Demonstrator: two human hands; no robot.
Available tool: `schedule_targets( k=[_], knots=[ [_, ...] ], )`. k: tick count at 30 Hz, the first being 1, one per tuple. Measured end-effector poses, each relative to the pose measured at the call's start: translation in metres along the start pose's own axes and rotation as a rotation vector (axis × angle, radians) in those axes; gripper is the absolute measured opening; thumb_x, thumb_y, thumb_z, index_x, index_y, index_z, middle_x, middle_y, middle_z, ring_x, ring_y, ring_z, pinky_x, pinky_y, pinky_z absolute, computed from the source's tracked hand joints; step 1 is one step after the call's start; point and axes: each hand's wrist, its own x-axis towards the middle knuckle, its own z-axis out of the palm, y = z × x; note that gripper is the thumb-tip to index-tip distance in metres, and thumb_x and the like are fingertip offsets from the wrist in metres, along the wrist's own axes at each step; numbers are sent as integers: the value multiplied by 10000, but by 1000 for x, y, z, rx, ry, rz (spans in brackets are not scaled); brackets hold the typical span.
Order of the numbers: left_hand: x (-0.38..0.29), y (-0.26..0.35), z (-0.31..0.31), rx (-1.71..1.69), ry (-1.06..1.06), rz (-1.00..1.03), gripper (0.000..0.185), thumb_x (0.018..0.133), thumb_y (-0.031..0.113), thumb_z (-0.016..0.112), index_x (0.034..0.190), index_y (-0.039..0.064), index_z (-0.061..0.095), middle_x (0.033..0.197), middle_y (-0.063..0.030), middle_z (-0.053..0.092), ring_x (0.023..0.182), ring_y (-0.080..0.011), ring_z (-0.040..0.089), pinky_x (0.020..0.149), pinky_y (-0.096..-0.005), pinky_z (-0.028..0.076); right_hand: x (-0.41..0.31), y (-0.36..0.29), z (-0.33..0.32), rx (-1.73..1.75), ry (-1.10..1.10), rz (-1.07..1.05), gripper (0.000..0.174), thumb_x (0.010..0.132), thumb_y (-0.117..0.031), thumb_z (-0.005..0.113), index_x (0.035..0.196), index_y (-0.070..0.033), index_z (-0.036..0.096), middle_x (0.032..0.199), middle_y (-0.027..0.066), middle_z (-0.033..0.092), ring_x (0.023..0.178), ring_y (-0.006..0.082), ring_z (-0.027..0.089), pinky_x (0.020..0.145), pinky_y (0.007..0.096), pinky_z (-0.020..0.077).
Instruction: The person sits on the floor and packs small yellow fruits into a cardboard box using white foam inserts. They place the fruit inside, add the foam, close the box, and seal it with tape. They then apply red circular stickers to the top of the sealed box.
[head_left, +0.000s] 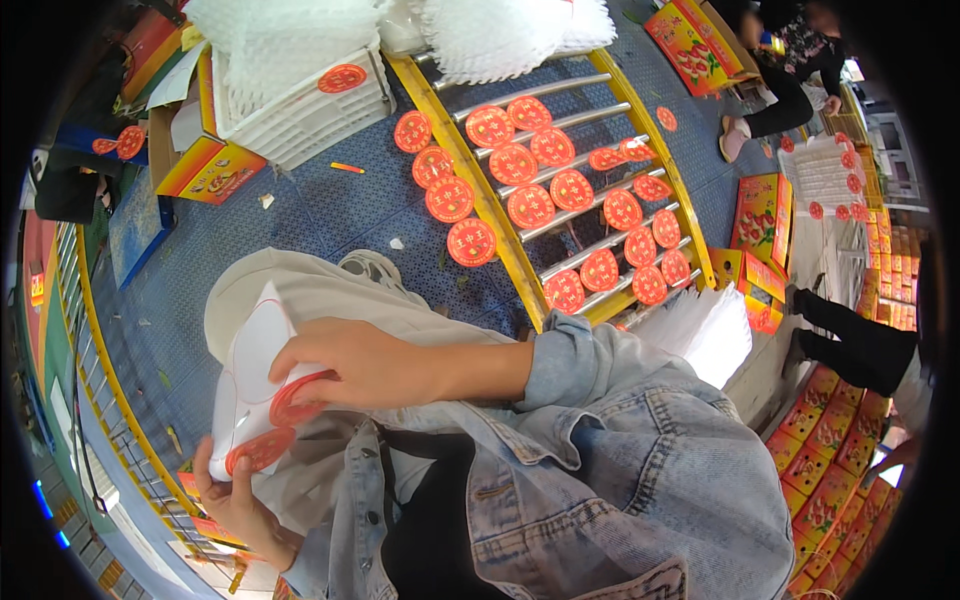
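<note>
My left hand (244, 502) grips the lower end of a bent white backing sheet (259, 349) over my lap, its thumb at a round red sticker (260, 450). The fingers of my right hand (337, 367) pinch another round red sticker (300, 397) at the sheet's near edge; whether it is partly off the backing, I cannot tell. Outlines of empty rounds show on the sheet. Beyond my knee, several round red stickers (490, 126) hang on the metal rollers of a roller conveyor (559, 232), and more (450, 199) line its yellow side rail.
A white plastic crate (315, 112) holds white foam netting (285, 45); more netting (694, 337) lies by the conveyor's near end. Printed cartons (761, 217) stand to the right, with stacked ones (832, 442) below. A seated person (787, 105) and a standing person's legs (847, 337) are at the right.
</note>
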Motion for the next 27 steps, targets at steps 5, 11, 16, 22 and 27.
schedule_targets(
  k=[5, 11, 16, 22, 27],
  knots=[
    [-9, 5, 0, 269, 155, 213, 191, 713, 21, 676, 887, -12, 604, 882, -73, 583, 804, -151, 535, 746, -234, 418, 3, 8, -4, -192, 167, -211, 130, 661, -191, 694, 757, -114, 653, 789, 55, 495, 789, 216, 501, 685, 322, 400],
    [-2, 52, 43, 441, 52, 494, 160, 601, -43, 696, 733, 15, 626, 1056, -113, 551, 1020, -239, 490, 859, -325, 389, 11, -9, -49, -241, 93, -231, 166, 645, -90, 713, 807, -96, 679, 989, 84, 589, 975, 244, 522, 835, 361, 393],
    [-15, 44, 41, 114, -12, 222, 99, 731, 42, 679, 736, 8, 586, 806, -58, 618, 728, -117, 551, 657, -216, 421, 3, -13, -48, -72, 40, -91, 76, 731, -45, 661, 793, -4, 643, 731, 83, 627, 695, 177, 602, 634, 265, 464],
    [-18, 37, 39, 266, 85, 315, 178, 782, 128, 659, 701, 24, 541, 604, 14, 498, 575, -42, 409, 509, -195, 328, -2, -14, -41, -101, 127, 26, 115, 798, -130, 603, 770, -30, 652, 634, 64, 622, 522, 120, 572, 476, 227, 419],
    [-12, 33, 52, 340, 129, 138, 166, 802, 142, 619, 716, 18, 549, 573, 6, 472, 547, -54, 394, 491, -219, 335, 0, -6, -42, -26, 106, 291, 207, 852, -170, 546, 788, 7, 634, 635, 74, 633, 581, 82, 590, 506, 229, 441]
  ],
)
